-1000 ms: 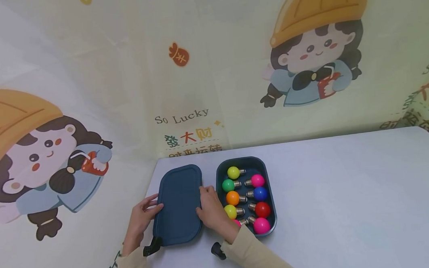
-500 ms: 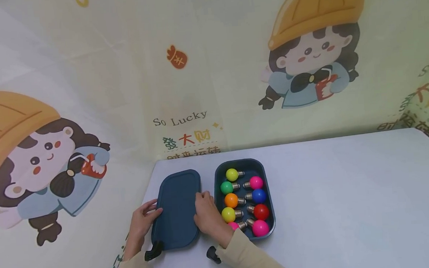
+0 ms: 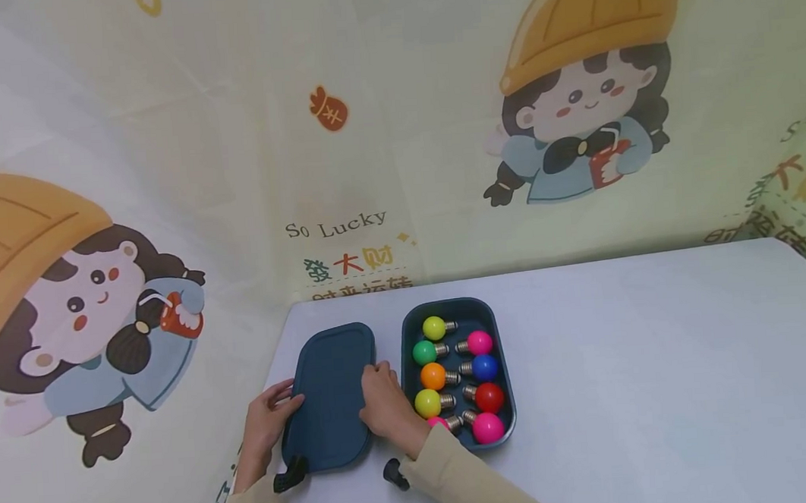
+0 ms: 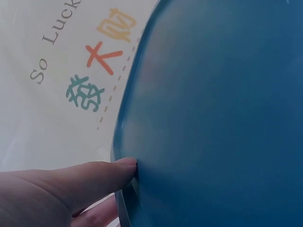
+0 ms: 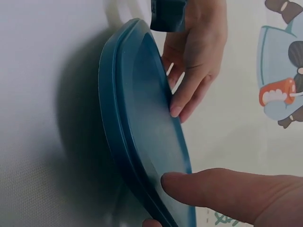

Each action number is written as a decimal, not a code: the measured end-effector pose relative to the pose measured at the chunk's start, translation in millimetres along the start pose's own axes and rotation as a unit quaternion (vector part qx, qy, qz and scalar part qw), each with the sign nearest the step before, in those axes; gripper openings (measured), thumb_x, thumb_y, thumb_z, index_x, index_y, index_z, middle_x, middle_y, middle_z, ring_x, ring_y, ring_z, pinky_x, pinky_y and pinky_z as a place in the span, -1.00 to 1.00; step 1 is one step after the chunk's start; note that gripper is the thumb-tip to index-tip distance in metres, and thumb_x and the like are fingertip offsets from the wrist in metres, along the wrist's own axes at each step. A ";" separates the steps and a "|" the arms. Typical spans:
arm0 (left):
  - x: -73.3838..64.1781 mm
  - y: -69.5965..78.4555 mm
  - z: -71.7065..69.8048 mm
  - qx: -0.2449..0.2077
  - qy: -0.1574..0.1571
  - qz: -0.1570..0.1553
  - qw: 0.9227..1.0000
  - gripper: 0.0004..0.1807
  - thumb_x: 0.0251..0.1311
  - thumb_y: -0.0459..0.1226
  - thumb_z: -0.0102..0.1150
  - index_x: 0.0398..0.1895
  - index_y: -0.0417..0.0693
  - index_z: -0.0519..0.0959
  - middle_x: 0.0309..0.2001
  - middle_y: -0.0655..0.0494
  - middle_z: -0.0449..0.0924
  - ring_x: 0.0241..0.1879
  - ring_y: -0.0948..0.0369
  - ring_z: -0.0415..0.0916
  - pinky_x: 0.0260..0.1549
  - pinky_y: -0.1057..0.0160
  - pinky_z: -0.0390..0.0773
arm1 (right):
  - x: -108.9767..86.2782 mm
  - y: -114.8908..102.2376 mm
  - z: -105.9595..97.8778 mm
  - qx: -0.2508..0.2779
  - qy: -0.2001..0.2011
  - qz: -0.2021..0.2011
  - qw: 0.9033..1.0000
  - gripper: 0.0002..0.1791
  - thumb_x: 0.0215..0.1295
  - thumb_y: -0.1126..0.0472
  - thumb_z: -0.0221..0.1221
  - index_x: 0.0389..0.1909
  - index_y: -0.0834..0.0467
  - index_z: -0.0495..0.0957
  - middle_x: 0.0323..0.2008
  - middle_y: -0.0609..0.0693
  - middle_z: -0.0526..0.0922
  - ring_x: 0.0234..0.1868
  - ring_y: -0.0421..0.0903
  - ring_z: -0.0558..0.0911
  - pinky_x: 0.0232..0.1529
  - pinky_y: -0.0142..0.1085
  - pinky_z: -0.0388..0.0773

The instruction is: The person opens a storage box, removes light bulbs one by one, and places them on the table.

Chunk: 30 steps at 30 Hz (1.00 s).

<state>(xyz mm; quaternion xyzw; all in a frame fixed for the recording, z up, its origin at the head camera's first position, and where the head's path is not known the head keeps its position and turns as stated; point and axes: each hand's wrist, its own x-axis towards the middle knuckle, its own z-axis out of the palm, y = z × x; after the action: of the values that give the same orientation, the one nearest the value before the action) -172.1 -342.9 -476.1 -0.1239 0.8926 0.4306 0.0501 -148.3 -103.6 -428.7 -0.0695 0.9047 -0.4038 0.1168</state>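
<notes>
A dark blue rounded lid [image 3: 331, 396] is held between both hands on the left part of the table. My left hand [image 3: 265, 426] pinches its left edge, the thumb [image 4: 102, 177] on the upper face and fingers partly hidden beyond the rim. The right hand [image 3: 392, 410] grips the opposite edge; in the right wrist view its thumb [image 5: 213, 187] lies on the upper face and a fingertip shows below the rim. That view also shows a shadow under the lid. Beside it stands an uncovered dark blue box [image 3: 471, 311] with two columns of coloured light bulbs, including a blue bulb [image 3: 485, 367].
The box is close to my right hand, and the right forearm covers its lower left corner. A white table [image 3: 656, 375] extends to the right. Behind it hangs a cloth backdrop [image 3: 439, 166] printed with cartoon figures and lettering.
Both hands and the lid have shifted slightly toward me and left, mostly in the first half second. My grip stays the same. The box and bulbs keep their arrangement; the head view moves slightly.
</notes>
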 end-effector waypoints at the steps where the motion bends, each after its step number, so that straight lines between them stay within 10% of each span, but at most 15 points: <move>1: 0.3 -0.3 0.1 0.000 0.001 0.001 1.000 -0.42 0.34 -0.17 0.21 0.34 -0.26 0.39 0.23 -0.36 0.47 0.16 -0.17 0.52 0.22 -0.15 0.42 | 1.3 0.1 1.2 -0.001 -0.002 0.003 1.000 -0.38 0.11 0.41 0.39 0.19 0.45 0.40 0.11 0.35 0.39 0.02 0.15 0.46 0.15 -0.03 0.53; 21: 2.2 1.4 3.7 0.031 0.039 0.003 0.999 -0.50 0.32 -0.26 0.19 0.28 -0.29 0.45 0.23 -0.32 0.47 0.19 -0.14 0.40 0.19 -0.12 0.42 | 5.4 -1.1 10.2 -0.027 0.016 0.011 0.999 -0.36 0.18 0.29 0.38 0.19 0.49 0.35 0.06 0.34 0.45 -0.05 0.13 0.48 0.11 -0.03 0.57; 30: -0.4 -1.9 3.3 0.032 0.037 0.002 0.999 -0.47 0.35 -0.21 0.16 0.31 -0.26 0.41 0.27 -0.33 0.42 0.25 -0.17 0.36 0.22 -0.19 0.39 | -0.6 5.2 16.5 -0.032 0.054 -0.052 0.997 -0.45 0.26 0.21 0.32 0.15 0.45 0.44 0.05 0.29 0.49 -0.09 0.08 0.49 -0.02 -0.08 0.63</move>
<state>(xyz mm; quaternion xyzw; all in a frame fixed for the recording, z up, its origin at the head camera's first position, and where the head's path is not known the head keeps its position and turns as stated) -171.3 -341.4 -479.5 -0.1363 0.9074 0.3970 0.0201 -143.4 -111.9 -443.2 -0.0983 0.9172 -0.3836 0.0442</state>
